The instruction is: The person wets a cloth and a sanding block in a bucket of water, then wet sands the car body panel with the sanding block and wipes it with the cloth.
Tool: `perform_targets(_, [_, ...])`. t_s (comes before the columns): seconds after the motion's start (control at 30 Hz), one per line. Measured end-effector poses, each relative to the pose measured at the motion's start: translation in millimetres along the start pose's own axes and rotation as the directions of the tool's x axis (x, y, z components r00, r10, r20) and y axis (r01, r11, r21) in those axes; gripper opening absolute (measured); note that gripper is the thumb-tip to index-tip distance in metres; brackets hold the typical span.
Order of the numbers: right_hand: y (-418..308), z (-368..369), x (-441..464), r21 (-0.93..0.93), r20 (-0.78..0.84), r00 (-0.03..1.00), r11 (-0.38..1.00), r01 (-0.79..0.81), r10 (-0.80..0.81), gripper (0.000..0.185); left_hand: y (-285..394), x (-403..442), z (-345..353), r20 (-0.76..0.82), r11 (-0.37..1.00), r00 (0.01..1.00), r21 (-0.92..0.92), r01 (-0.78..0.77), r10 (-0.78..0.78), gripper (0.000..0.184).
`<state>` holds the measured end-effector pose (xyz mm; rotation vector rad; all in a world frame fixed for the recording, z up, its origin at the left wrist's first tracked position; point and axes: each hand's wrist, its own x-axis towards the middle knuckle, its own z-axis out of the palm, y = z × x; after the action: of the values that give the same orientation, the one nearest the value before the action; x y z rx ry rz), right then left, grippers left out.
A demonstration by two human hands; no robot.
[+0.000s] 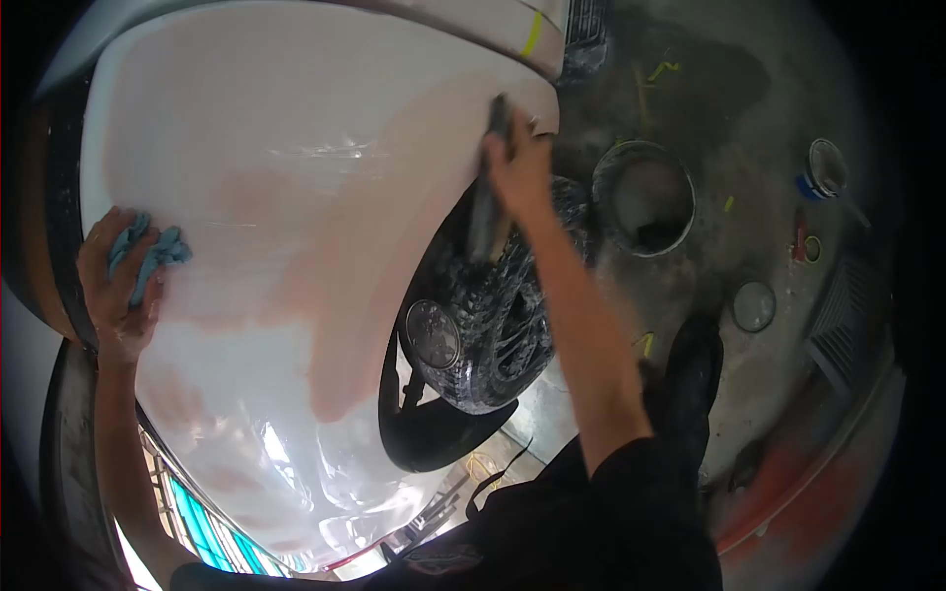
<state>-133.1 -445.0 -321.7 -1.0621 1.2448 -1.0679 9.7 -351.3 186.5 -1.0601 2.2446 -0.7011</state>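
Observation:
A white car fender (pixel 286 118) with pinkish-brown patches fills the left and middle of the view. At its left edge my left hand (pixel 123 281) rests on the panel, fingers wrapped round a crumpled blue cloth (pixel 158 258). My right hand (pixel 517 167), blurred by motion, grips a long dark sanding block (pixel 483 212) near the panel's right edge, above the wheel arch. The block lies lengthwise along that edge. Below it is the dusty black tire (pixel 473 379), with a round lid (pixel 433 333) against it.
On the grey floor right of the wheel stands a round bucket (pixel 642 197). Farther right are a small open can (pixel 826 165), a red-handled tool (pixel 799 239), a round disc (pixel 755 306) and a dark grille (pixel 838 325). Yellow tape (pixel 533 35) marks the upper panel.

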Motion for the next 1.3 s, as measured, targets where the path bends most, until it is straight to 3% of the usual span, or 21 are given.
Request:
perform_targets(0.03, [-34.4,-2.8,-42.4,0.019,0.043,0.999,1.0,0.005,-0.006,0.067,0.3,2.3,1.4,-0.022,1.0,1.0,0.004,0.006,-0.006,0.029])
perform_targets(0.1, [-74.9,6.6,-127.9,-0.029,-0.028,0.959,0.959,0.282,-0.283,0.068,2.8,5.0,-2.8,-0.032,1.0,1.0,0.026,0.001,0.0,0.029])
perform_targets(0.2, [-81.4,6.9,-144.1,-0.037,0.027,0.956,0.956,0.291,-0.291,0.071,2.9,2.2,3.1,-0.024,0.999,1.0,0.048,0.005,-0.004,0.03])
perform_targets(0.27, [-52.3,1.3,-68.8,0.001,0.03,0.992,0.992,0.126,-0.126,0.068,5.3,0.1,6.4,-0.037,0.999,0.998,-0.018,0.047,-0.048,0.03])
perform_targets(0.3, [-20.3,6.6,-20.0,0.005,-0.075,0.992,0.995,0.104,-0.103,0.068,6.5,0.9,7.6,-0.03,0.999,0.999,-0.005,0.042,-0.042,0.03])
perform_targets(0.33, [1.0,-0.5,25.6,0.005,0.03,0.998,0.999,-0.052,0.051,0.068,6.7,0.9,5.2,-0.019,0.999,0.999,0.011,0.036,-0.036,0.029])
perform_targets(0.43, [-7.6,-7.9,30.0,0.017,0.008,0.997,0.997,-0.072,0.072,0.069,8.6,8.6,0.2,-0.01,1.0,1.0,0.026,0.007,-0.007,0.028])
perform_targets(0.5, [-42.8,1.3,-45.3,0.019,-0.032,0.997,0.997,0.076,-0.075,0.07,8.1,8.3,-4.3,-0.011,0.999,1.0,0.038,0.008,-0.007,0.028])
perform_targets(0.57, [-77.1,8.4,-130.1,-0.047,-0.055,0.933,0.935,0.352,-0.355,0.069,6.0,7.0,-2.5,0.012,0.999,1.0,0.043,0.001,-0.002,0.029])
perform_targets(0.63, [-75.7,3.7,-121.3,-0.079,-0.008,0.934,0.931,0.356,-0.357,0.07,5.6,3.6,0.6,0.0,0.999,0.999,0.032,0.036,-0.036,0.029])
perform_targets(0.67, [-67.9,4.2,-115.2,-0.091,0.016,0.936,0.931,0.353,-0.353,0.071,5.7,1.0,2.3,-0.001,0.998,0.999,0.026,0.05,-0.05,0.029])
perform_targets(0.73, [-25.5,4.8,-31.0,0.037,-0.03,0.98,0.979,0.2,-0.199,0.07,7.0,-0.8,9.9,-0.001,0.998,0.998,-0.005,0.067,-0.067,0.029])
perform_targets(0.8, [23.7,0.7,52.8,0.118,0.046,0.999,0.993,-0.013,0.007,0.068,6.7,1.4,2.2,0.004,0.998,0.998,0.022,0.061,-0.061,0.03])
perform_targets(0.9, [14.9,-2.4,37.5,0.053,0.075,0.997,0.998,-0.034,0.03,0.068,9.6,6.8,-1.9,0.021,0.998,1.0,0.057,0.02,-0.021,0.03])
perform_targets(0.93, [-5.6,1.2,0.1,-0.012,-0.023,0.997,0.998,0.068,-0.068,0.069,9.5,8.5,-3.0,0.018,0.997,0.999,0.067,0.029,-0.03,0.03])
perform_targets(1.0, [-55.0,0.5,-87.0,0.07,-0.024,0.963,0.96,0.271,-0.269,0.072,9.6,8.9,-6.0,0.017,0.997,0.999,0.072,0.038,-0.04,0.03])
perform_targets(1.1, [-60.8,5.2,-131.5,0.107,0.023,0.929,0.925,0.365,-0.369,0.074,8.2,5.1,0.0,0.02,0.998,0.999,0.06,0.03,-0.031,0.03])
perform_targets(1.13, [-47.2,4.4,-103.1,0.059,0.016,0.935,0.934,0.352,-0.353,0.072,6.5,2.2,0.6,0.033,0.998,0.999,0.06,0.024,-0.026,0.031])
perform_targets(1.2, [-3.5,-4.4,-10.8,0.044,0.02,0.993,0.993,0.111,-0.112,0.068,6.3,2.9,1.2,0.027,0.998,0.999,0.053,0.016,-0.017,0.031])
perform_targets(1.3, [51.5,-4.4,62.9,0.076,-0.027,1.0,0.997,0.011,-0.009,0.064,7.8,4.6,-1.0,0.04,0.998,0.999,0.052,0.021,-0.023,0.032])
